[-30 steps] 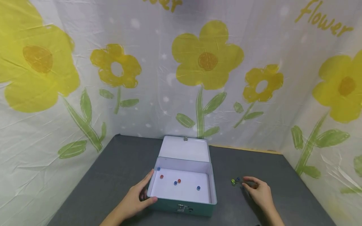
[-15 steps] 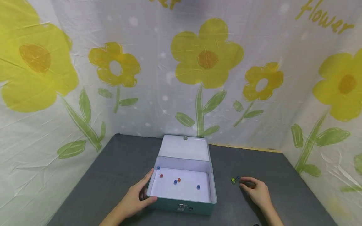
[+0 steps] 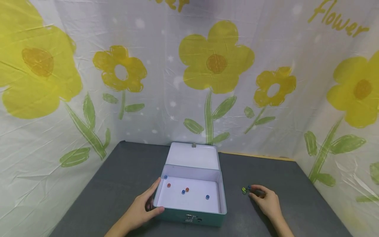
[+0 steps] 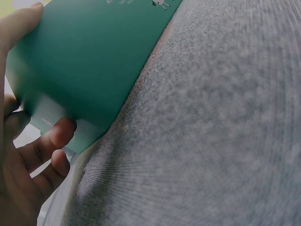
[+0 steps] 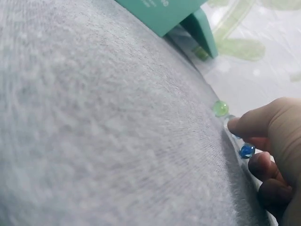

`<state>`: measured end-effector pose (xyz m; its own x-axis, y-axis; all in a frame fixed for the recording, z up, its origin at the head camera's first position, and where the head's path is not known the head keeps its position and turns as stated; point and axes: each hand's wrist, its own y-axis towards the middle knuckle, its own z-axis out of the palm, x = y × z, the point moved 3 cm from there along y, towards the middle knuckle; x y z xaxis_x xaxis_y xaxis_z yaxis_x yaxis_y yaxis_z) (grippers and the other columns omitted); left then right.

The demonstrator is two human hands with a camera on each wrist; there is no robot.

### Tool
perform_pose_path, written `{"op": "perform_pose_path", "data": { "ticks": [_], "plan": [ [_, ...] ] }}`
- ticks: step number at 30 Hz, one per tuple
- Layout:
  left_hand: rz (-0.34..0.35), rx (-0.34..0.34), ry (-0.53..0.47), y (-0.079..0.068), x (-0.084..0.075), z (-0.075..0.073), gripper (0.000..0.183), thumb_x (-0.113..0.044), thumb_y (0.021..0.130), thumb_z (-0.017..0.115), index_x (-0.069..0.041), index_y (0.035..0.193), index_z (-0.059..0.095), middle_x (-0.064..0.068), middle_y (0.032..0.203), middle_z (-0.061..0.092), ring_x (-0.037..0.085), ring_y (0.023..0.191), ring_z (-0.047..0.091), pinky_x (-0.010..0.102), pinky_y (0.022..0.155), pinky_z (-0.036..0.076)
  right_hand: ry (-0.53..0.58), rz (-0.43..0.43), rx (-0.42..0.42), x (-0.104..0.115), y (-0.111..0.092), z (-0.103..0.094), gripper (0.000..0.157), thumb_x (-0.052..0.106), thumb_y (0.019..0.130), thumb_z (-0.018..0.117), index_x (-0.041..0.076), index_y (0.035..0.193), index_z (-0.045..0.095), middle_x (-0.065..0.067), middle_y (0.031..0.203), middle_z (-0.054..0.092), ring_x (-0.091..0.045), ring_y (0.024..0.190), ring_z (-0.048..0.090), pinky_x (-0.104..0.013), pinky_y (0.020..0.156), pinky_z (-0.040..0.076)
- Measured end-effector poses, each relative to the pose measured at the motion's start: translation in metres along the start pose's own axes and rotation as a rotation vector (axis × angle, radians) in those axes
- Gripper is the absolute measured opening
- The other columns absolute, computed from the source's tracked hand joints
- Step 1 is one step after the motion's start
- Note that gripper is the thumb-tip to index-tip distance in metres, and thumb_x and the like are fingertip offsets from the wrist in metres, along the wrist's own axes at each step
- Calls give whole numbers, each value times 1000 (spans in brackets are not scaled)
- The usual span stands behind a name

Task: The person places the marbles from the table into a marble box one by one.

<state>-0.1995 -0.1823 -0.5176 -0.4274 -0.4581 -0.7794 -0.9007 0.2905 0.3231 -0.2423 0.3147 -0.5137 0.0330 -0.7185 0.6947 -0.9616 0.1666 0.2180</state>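
A green tin box (image 3: 189,217) with a white inside stands on the dark table, its lid (image 3: 192,154) tipped back. My left hand (image 3: 140,207) grips the box's left front corner, thumb over the front rim and fingers along the left side. Right of the box, my right hand (image 3: 267,200) is at a small cluster of glass marbles, thumb and forefinger apart. A blue marble (image 5: 247,150) lies close by its fingers, and a green marble (image 5: 220,108) sits just beyond the thumb. Whether the fingers touch a marble, I cannot tell.
Inside the box lie several loose marbles, among them a blue marble (image 3: 207,197) at the right and a red marble (image 3: 168,185) at the left. A flower-printed curtain (image 3: 160,98) surrounds the back and sides of the table (image 3: 127,171).
My right hand has slid slightly left, bringing its fingertips up to the marble cluster. The left hand and the box have stayed in place.
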Motion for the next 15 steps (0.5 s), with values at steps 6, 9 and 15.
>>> {"op": "perform_pose_path", "data": {
  "ticks": [6,9,15],
  "plan": [
    [-2,-1,-4,0,0,0,94,-30,90,86,-16,167,35,-4,96,53,2,71,47,22,62,44,-11,-17,20,0,-1,3,28,9,89,84,5,116,79,-7,89,77,-10,47,48,-24,46,34],
    [-30,7,-4,-1,1,1,94,-29,90,86,-17,167,35,4,117,61,2,71,47,22,62,44,-26,-23,23,-1,-1,5,26,9,89,84,6,114,80,0,68,69,-9,45,43,-24,46,32],
    [-29,10,-9,1,1,1,94,-29,90,86,-17,167,35,6,119,62,2,71,47,21,62,44,-32,-59,3,3,-1,6,24,8,88,85,5,111,81,3,64,66,-8,44,42,-24,45,33]
  ]
}}
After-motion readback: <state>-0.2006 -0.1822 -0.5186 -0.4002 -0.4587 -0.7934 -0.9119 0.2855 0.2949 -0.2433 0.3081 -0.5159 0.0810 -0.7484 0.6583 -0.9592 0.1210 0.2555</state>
